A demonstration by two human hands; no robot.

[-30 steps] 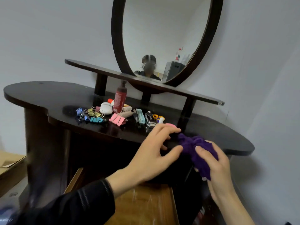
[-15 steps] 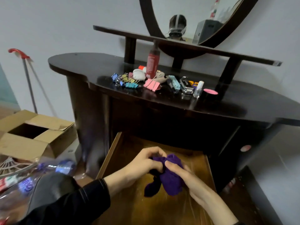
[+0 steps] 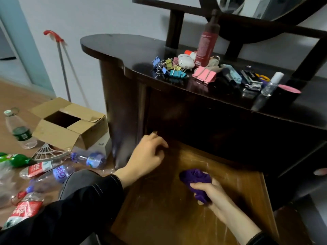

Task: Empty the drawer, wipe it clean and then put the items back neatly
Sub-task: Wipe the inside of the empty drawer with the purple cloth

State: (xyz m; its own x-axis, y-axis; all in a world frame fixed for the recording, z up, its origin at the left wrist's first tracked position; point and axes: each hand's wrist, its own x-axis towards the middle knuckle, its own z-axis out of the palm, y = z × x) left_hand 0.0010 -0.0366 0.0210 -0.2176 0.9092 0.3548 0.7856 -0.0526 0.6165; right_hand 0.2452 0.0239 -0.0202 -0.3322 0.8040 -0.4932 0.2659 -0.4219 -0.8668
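Observation:
The wooden drawer (image 3: pixel 247 195) stands pulled out below the dark dressing table (image 3: pixel 127 48), its scratched bottom bare. My right hand (image 3: pixel 210 191) grips a crumpled purple cloth (image 3: pixel 194 177) and holds it on the drawer bottom. My left hand (image 3: pixel 148 156) rests with curled fingers on the drawer's left side wall near the back. On the tabletop lie the removed items: coloured binder clips (image 3: pixel 169 68), pink clips (image 3: pixel 204 75), a red bottle (image 3: pixel 207 45), a white round case (image 3: pixel 184 61), a small clear bottle (image 3: pixel 271 84) and a pink-topped tub (image 3: pixel 288 91).
To the left on the floor stand an open cardboard box (image 3: pixel 69 124), several plastic bottles (image 3: pixel 58 174) and a red-handled mop (image 3: pixel 62 64) against the wall. The mirror's frame (image 3: pixel 247 32) rises behind the items.
The view has tilted down and left. My left hand let go of the cloth and moved to the drawer's left wall. My right hand lowered the cloth onto the drawer bottom.

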